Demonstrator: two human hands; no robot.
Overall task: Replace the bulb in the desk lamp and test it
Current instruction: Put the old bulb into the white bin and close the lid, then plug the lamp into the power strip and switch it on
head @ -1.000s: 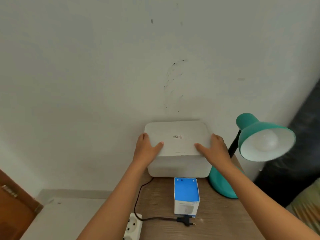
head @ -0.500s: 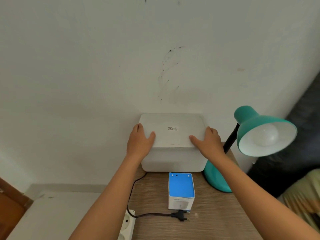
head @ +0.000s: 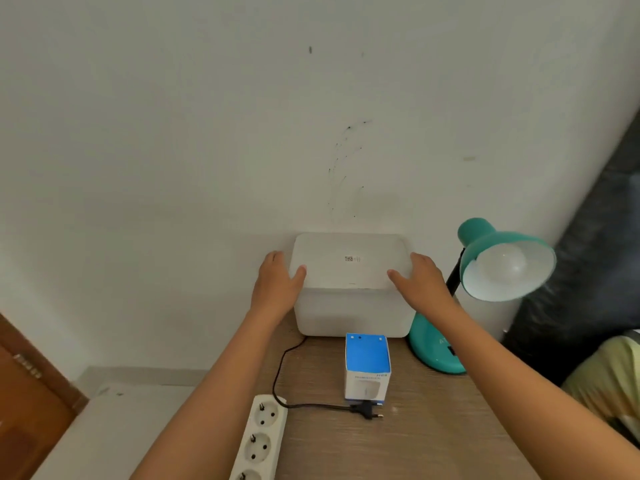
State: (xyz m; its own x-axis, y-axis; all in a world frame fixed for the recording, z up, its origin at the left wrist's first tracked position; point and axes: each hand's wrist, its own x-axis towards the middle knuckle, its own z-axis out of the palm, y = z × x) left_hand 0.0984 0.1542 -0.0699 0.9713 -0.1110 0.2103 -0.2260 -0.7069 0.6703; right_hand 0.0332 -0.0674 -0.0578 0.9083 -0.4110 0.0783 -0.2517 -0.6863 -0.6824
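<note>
Well, writing: we make out a small code sticker (head: 352, 259) on the lid of the white box (head: 349, 289), too small to read; the print on the bulb carton (head: 367, 368) is blurred.
Left hand (head: 277, 285): fingers together along the lid's left edge, thumb on top.
Right hand (head: 420, 284): same on the right edge — thumb lying on the lid.
Desk lamp (head: 498, 265): teal, right of the box, a white bulb (head: 507, 266) seated in its shade, unlit.
Plug (head: 365, 408): loose on the wooden desk (head: 433, 427), just before the carton, beside the power strip (head: 261, 434).
Change: our hands grip the box as they did a second ago — only the view has tipped down, showing more of the strip.
</note>
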